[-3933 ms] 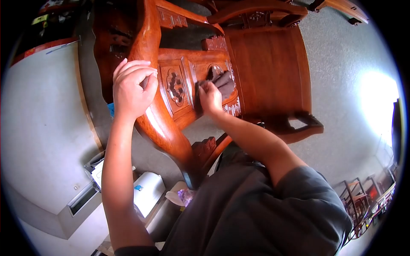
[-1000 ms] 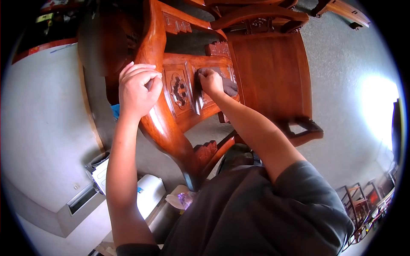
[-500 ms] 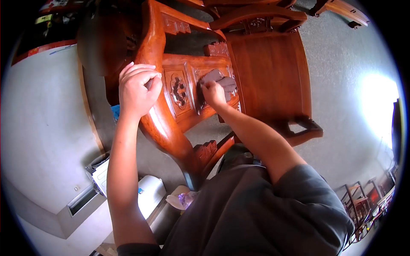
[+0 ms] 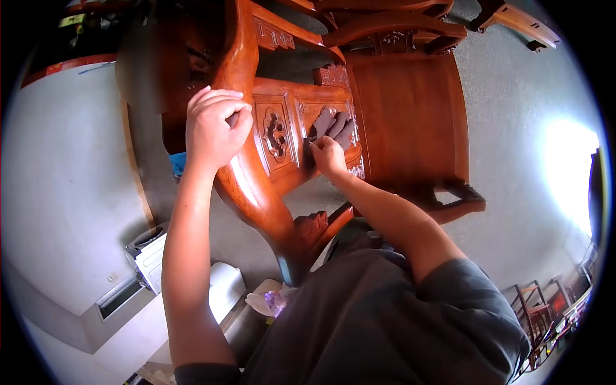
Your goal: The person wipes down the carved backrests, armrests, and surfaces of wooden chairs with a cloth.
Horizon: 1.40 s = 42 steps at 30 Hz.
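A reddish-brown carved wooden chair stands in front of me, its polished top rail curving down toward my body. My left hand is curled over that rail, thumb near the fingers. Across the carved back panel, my right hand grips a dark grey-brown cloth and presses it against the wood. The cloth is bunched, with folds spreading beyond my fist, and covers part of the carving. Beyond the panel lies the broad, smooth chair seat.
More carved wooden furniture stands close behind the chair. A small wooden piece is at the far right on the grey floor. At lower left are a white box-like object and a plastic bag. Wooden frames stand lower right.
My right hand has slid the cloth slightly toward the panel's lower edge, nearer to me. My left hand keeps its place on the rail. The whole view has shifted a little.
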{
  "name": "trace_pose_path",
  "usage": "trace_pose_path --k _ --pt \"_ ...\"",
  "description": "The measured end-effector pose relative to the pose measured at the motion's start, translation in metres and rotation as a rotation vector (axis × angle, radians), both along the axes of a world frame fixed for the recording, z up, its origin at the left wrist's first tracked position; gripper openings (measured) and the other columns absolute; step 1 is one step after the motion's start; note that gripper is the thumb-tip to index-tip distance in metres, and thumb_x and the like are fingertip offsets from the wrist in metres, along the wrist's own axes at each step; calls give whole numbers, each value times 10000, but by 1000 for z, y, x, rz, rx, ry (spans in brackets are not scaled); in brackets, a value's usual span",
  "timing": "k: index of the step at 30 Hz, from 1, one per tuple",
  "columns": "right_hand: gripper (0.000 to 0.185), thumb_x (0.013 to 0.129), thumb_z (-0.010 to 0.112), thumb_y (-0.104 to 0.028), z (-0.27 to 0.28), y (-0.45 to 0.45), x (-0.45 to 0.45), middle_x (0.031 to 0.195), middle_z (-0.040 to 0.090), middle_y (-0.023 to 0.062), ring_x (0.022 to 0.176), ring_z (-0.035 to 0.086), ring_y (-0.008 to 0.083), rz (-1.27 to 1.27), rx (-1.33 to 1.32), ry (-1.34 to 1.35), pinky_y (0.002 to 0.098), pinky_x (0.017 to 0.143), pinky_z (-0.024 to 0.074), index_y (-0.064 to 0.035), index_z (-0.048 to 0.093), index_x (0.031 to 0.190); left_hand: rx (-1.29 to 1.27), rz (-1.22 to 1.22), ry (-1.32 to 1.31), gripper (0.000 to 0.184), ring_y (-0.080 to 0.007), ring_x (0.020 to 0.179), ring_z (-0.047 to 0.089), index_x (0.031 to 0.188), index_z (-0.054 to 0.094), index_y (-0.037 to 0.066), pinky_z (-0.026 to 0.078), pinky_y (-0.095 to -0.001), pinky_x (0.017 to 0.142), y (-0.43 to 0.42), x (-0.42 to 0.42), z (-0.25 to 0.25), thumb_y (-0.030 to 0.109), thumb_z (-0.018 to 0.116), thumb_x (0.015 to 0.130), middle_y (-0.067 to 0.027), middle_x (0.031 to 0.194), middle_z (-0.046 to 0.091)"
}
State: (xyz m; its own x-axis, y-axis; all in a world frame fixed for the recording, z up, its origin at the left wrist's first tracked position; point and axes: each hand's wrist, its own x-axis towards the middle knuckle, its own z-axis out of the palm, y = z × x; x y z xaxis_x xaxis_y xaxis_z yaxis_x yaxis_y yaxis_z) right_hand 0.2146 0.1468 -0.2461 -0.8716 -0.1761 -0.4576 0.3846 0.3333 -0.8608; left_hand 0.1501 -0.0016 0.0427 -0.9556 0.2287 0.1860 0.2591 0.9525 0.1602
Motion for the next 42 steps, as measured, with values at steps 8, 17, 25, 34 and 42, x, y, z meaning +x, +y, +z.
trace_pose_path --k 8,17,25,34,42 --pt "248 902 683 -279 -5 -17 -44 916 717 223 915 688 415 -59 -12 126 481 824 547 -34 712 928 15 -33 3 92 -265 954 723 748 736 49 460 -446 1027 -4 -2 -2 121 714 799 -111 860 757" --pt "269 907 716 -270 13 16 44 871 706 208 875 685 407 -36 -108 -5 471 777 537 -7 661 919 -3 -24 7 111 -278 966 716 749 730 45 464 -454 1027 -2 -2 0 130 702 813 -121 881 757" --pt "207 899 724 -222 -53 17 68 788 700 164 761 696 333 -167 7 -73 429 706 538 -22 666 891 -20 -23 17 117 -287 959 717 785 749 33 471 -448 1024 -2 -1 0 137 704 817 -134 914 759" --pt "232 912 714 -253 -4 10 77 958 711 219 947 686 406 -119 -150 -200 471 827 537 -27 693 966 -31 19 -33 109 -275 1013 708 850 774 33 467 -429 1052 -5 0 -1 106 695 833 -131 962 760" --pt "231 920 689 -233 -93 6 55 947 742 201 912 712 379 -280 248 -166 449 818 552 -17 714 998 -45 -6 -44 132 -264 1002 710 818 760 37 445 -437 1067 -4 -3 1 145 687 835 -115 937 764"
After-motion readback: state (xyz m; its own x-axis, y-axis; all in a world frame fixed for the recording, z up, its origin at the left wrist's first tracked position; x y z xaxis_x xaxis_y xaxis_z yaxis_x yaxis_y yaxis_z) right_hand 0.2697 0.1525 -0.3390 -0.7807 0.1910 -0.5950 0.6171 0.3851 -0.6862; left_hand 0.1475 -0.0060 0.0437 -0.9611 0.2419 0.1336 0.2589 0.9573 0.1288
